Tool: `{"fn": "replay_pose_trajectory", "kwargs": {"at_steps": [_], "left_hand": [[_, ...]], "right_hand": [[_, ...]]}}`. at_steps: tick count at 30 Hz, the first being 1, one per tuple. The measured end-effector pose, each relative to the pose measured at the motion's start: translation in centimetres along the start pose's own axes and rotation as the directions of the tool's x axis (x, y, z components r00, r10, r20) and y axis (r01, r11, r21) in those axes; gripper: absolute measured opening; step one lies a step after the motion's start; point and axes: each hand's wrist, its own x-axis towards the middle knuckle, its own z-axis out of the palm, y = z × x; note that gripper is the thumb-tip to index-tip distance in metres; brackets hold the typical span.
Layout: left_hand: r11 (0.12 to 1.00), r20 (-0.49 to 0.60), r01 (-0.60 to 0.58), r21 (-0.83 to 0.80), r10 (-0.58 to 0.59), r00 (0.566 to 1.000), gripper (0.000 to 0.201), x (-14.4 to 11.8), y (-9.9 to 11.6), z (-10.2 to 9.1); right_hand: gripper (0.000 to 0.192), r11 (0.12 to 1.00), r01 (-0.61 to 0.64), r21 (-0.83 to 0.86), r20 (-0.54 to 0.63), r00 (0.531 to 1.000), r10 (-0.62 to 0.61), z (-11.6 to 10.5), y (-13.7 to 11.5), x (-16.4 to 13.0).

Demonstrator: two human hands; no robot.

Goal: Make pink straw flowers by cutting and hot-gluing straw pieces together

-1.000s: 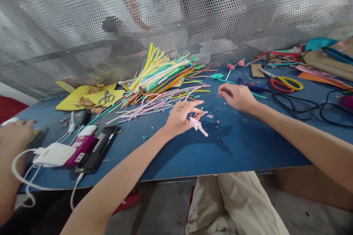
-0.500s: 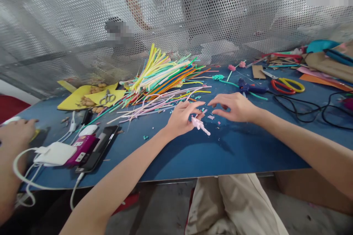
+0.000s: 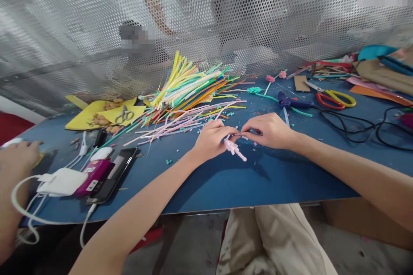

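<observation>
L hand (image 3: 209,141) w/ pale-pink pc (image 3: 235,150)

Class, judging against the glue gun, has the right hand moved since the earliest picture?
Yes: the right hand has moved away from the glue gun, toward the left hand.

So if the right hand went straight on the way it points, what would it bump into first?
Most likely the left hand: the right hand points at it, and the two look to be touching or nearly so, though depth is hard to judge here.
</observation>
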Motion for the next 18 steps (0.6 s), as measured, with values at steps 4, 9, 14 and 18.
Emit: {"fn": "replay_pose_trajectory", "kwargs": {"at_steps": [4,9,14,18], "left_hand": [[1.000,-0.014,0.006,-0.003,-0.006,1.000,0.030,0.0,0.1,0.1],[0.996,-0.064,0.084,-0.008,-0.084,0.994,0.029,0.1,0.0,-0.2],[0.991,-0.118,0.135,-0.018,-0.136,0.984,0.026,0.1,-0.4,-0.8],[0.987,-0.132,0.158,-0.023,-0.159,0.978,0.021,0.1,-0.9,-1.0]], "right_hand": [[0.026,1.000,0.014,-0.004,0.022,1.000,-0.014,-0.1,-0.2,0.2],[0.027,0.970,-0.194,-0.143,0.005,0.980,0.197,-2.6,4.0,0.1],[0.030,0.781,-0.520,-0.345,-0.018,0.836,0.549,-6.6,13.7,-3.3],[0.036,0.704,-0.594,-0.389,0.028,0.756,0.654,-7.2,17.6,-5.8]]}}
